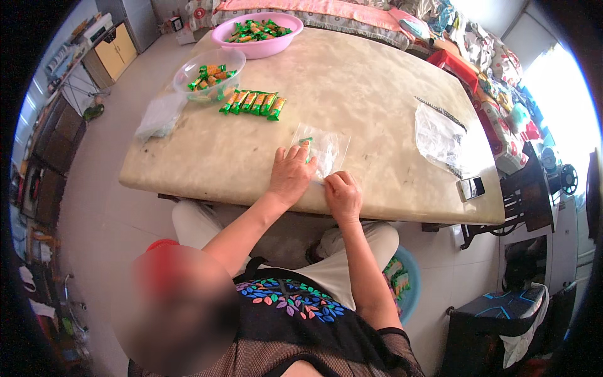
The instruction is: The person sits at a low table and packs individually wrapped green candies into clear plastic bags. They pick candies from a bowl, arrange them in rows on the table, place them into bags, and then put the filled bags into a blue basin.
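Observation:
A clear plastic bag point(326, 147) lies flat near the front edge of the table, with a small green-and-orange wrapped snack point(306, 141) at its left side. My left hand point(293, 175) rests palm down with fingers spread, the fingertips on the snack and the bag's left part. Whether the snack is inside the bag or under its film is hard to see. Curled fingers of my right hand point(343, 195) pinch the bag's near edge, where a thin bluish strip shows. Farther off, several matching snacks point(253, 102) lie side by side in a row.
A clear bowl point(181, 80) and a pink basin point(289, 42) hold more snacks at the back left. Stacked plastic bags point(160, 115) lie left; a larger clear bag point(438, 136) and a phone point(471, 188) lie right. A blue basin point(413, 287) stands on the floor.

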